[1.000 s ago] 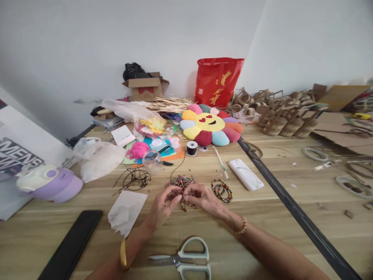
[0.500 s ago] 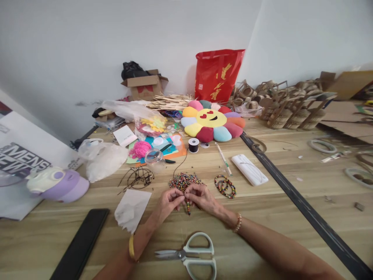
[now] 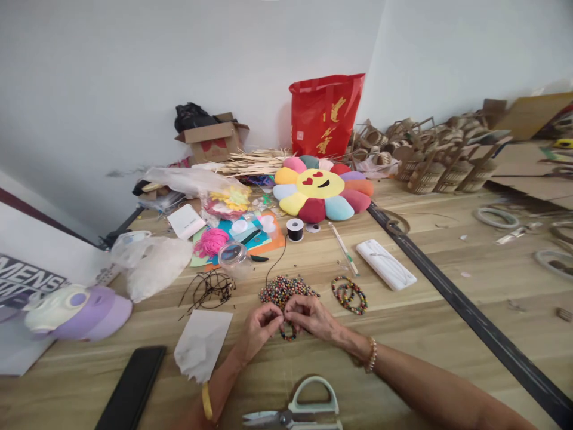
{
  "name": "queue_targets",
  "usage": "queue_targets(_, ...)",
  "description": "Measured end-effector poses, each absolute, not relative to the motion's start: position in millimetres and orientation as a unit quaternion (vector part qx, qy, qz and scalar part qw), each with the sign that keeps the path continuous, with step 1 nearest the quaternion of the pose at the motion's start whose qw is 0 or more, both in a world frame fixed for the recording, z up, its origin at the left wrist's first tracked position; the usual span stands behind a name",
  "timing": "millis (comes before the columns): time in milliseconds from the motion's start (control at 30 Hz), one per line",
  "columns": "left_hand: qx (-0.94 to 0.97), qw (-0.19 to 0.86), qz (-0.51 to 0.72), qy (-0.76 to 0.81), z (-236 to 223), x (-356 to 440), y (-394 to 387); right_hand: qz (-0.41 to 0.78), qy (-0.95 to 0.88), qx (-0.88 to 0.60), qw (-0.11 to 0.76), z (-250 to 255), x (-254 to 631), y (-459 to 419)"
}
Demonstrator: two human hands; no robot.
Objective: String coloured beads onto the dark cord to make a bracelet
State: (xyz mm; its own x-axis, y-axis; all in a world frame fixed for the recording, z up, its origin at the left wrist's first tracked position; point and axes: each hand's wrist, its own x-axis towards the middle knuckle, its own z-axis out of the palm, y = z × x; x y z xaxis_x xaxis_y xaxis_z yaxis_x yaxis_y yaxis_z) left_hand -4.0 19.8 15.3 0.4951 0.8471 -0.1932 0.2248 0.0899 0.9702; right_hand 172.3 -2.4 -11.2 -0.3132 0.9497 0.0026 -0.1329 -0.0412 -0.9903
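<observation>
A small beaded bracelet (image 3: 289,335) of many-coloured beads hangs in a loop below my fingertips. My left hand (image 3: 262,327) pinches at one side of its top, and my right hand (image 3: 308,315) pinches at the other, the fingertips nearly touching. The cord ends between them are too small to make out. Just beyond my hands lies a pile of loose coloured beads (image 3: 286,289). Two finished-looking beaded bracelets (image 3: 349,295) rest to the right of the pile. White-handled scissors (image 3: 290,415) lie in front of me, partly cut off by the frame's bottom edge.
A black cord spool (image 3: 295,229) stands behind the beads. Tangled black cord (image 3: 208,289), torn white paper (image 3: 202,341) and a black case (image 3: 133,385) lie left. A white power bank-like block (image 3: 385,264) lies right. A flower cushion (image 3: 323,186) and red bag (image 3: 327,116) are behind.
The hanging strand of beads has turned to show as an open loop. Both hands still pinch close together, and the view has shifted slightly, with the hands and scissors lower in it.
</observation>
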Motion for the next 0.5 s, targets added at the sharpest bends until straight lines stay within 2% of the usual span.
queue_targets(200,0.625,0.598,0.277,0.418,13.4,-4.6,18.4,0.643,-0.509,-0.365,0.439,-7.7,177.0,-2.6)
queue_targets(333,0.594,0.636,0.262,0.417,20.8,-4.5,14.5,0.668,-0.487,-0.339,0.449,-2.7,178.2,-3.7)
queue_targets(500,0.561,0.697,0.240,0.377,38.0,-8.5,7.4,0.729,-0.466,-0.289,0.410,11.0,182.3,-6.8)
